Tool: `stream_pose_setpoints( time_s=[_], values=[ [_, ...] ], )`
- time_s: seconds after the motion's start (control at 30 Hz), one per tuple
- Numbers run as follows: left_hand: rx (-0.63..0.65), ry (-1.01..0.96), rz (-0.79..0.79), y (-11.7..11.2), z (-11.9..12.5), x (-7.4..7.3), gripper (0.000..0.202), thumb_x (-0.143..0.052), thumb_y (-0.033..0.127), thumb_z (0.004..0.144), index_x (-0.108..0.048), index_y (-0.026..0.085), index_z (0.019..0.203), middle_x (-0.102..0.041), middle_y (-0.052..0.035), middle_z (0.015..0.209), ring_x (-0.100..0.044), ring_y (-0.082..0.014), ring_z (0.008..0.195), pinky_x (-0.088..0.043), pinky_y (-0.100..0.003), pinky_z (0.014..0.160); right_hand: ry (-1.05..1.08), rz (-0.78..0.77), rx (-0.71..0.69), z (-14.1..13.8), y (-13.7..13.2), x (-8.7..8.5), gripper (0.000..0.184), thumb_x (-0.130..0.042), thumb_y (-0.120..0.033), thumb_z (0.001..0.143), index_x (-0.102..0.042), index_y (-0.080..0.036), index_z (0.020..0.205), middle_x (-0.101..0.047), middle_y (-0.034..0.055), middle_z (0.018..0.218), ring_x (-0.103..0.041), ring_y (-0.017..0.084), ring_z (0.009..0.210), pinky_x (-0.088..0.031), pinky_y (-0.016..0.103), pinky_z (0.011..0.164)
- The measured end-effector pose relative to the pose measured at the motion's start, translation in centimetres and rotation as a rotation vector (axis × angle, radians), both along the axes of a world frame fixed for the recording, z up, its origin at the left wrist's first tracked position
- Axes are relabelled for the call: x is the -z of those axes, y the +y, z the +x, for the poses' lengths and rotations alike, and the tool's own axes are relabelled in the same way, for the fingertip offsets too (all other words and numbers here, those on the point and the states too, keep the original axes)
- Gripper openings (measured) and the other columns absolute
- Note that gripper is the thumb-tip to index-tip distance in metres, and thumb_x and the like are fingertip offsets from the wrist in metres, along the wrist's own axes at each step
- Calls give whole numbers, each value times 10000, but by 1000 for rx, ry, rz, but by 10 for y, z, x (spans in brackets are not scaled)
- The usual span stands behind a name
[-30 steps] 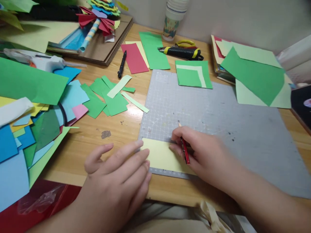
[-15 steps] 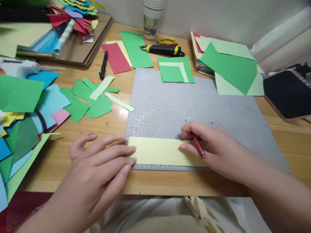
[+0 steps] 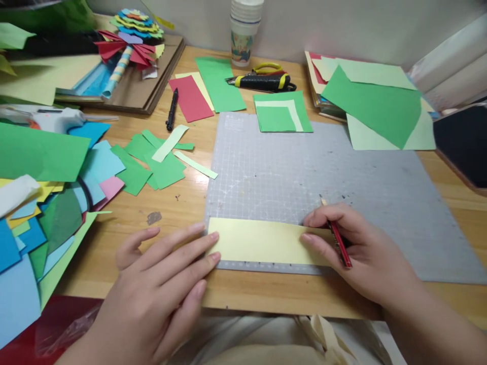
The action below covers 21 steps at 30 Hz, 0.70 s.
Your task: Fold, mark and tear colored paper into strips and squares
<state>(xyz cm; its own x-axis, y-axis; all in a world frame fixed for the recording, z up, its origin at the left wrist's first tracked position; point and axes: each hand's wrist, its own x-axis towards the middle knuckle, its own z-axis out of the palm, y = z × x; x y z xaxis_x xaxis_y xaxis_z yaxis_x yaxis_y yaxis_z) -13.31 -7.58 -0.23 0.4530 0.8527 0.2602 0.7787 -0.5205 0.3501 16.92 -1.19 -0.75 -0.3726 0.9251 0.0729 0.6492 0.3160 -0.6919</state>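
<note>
A pale yellow paper strip (image 3: 258, 241) lies along the front edge of the grey cutting mat (image 3: 274, 177). My left hand (image 3: 155, 284) is open, its fingers stretched out, with fingertips touching the strip's left end. Over the strip's right part, my right hand (image 3: 357, 248) is closed around a red pencil (image 3: 340, 246); the pencil's tip points away from me. My right thumb rests on the strip, whose right end is hidden under that hand.
Green paper pieces (image 3: 167, 170) lie left of the mat. Beyond it are a black pen (image 3: 172, 109), a utility knife (image 3: 264, 82), paper cups (image 3: 243, 43) and a red card (image 3: 192, 99). A paper stack (image 3: 376, 106) and a dark tablet (image 3: 462, 144) are at right.
My right hand has slid rightward along the yellow strip with the pencil, whose tip now shows. My left hand stays at the strip's left end. The whole view has shifted slightly.
</note>
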Motion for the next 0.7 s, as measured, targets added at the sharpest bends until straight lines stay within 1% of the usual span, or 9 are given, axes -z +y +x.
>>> stream_pose_setpoints(
  time_s=[0.07,0.13,0.2,0.3,0.37,0.47,0.53,0.63,0.7],
  values=[
    [-121,-34,17,5,2,-1,398,-564,180,850,-559,266,1239,-627,-43,1289,-515,-281,1231,-313,-465,1016,113,39,-8,-1,0,-5,197,-596,-151,853,-500,-290,955,-602,-3,871,-620,172,796,-493,292,662],
    [-266,-111,29,12,6,-3,558,-630,257,837,-440,236,1362,-573,-93,1325,-512,-289,1211,-346,-450,990,229,94,-45,-4,-1,-13,269,-579,-77,829,-490,-298,956,-600,-10,863,-624,164,775,-498,300,671],
    [-317,-178,35,20,10,-8,598,-656,289,830,-412,242,1374,-587,-84,1274,-526,-269,1166,-365,-429,959,269,136,-121,-7,-4,-22,322,-566,-10,793,-498,-297,922,-609,-17,851,-622,154,736,-490,301,656],
    [-208,-203,39,29,17,-17,237,-604,184,849,-600,315,1047,-677,38,986,-570,-194,1000,-369,-371,857,329,204,-162,-10,-8,-33,343,-604,18,743,-512,-292,856,-651,-26,834,-628,164,714,-495,331,678],
    [-172,-269,-14,31,22,-21,170,-563,135,848,-609,298,860,-669,76,818,-585,-154,878,-377,-338,783,507,206,-13,-11,-10,-34,358,-655,-29,759,-504,-318,908,-687,-32,874,-651,186,781,-514,372,769],
    [-237,-486,-210,30,33,-22,130,-549,158,840,-599,273,802,-647,75,744,-602,-119,735,-430,-287,659,876,1,240,-17,-9,-28,288,-713,-268,827,-472,-338,966,-703,-21,1062,-655,207,1005,-504,421,927],
    [-283,-593,-328,29,42,-19,98,-565,198,838,-605,263,778,-644,66,726,-608,-113,682,-449,-267,602,1033,-251,199,-25,-7,-21,290,-726,-405,809,-479,-325,939,-687,-11,1183,-636,223,1113,-498,445,974],
    [-302,-612,-387,29,54,-14,87,-601,236,830,-621,258,749,-648,56,707,-621,-120,674,-468,-270,614,1099,-496,140,-40,-10,-16,242,-727,-372,813,-538,-310,952,-684,-2,1224,-630,232,1154,-498,454,1001],
    [-284,-577,-369,27,57,-11,48,-618,254,826,-633,267,782,-659,50,739,-627,-127,704,-475,-278,641,1075,-538,195,-47,-12,-16,173,-714,-325,822,-562,-291,898,-723,-3,1113,-680,222,1053,-550,424,918]
  ],
)
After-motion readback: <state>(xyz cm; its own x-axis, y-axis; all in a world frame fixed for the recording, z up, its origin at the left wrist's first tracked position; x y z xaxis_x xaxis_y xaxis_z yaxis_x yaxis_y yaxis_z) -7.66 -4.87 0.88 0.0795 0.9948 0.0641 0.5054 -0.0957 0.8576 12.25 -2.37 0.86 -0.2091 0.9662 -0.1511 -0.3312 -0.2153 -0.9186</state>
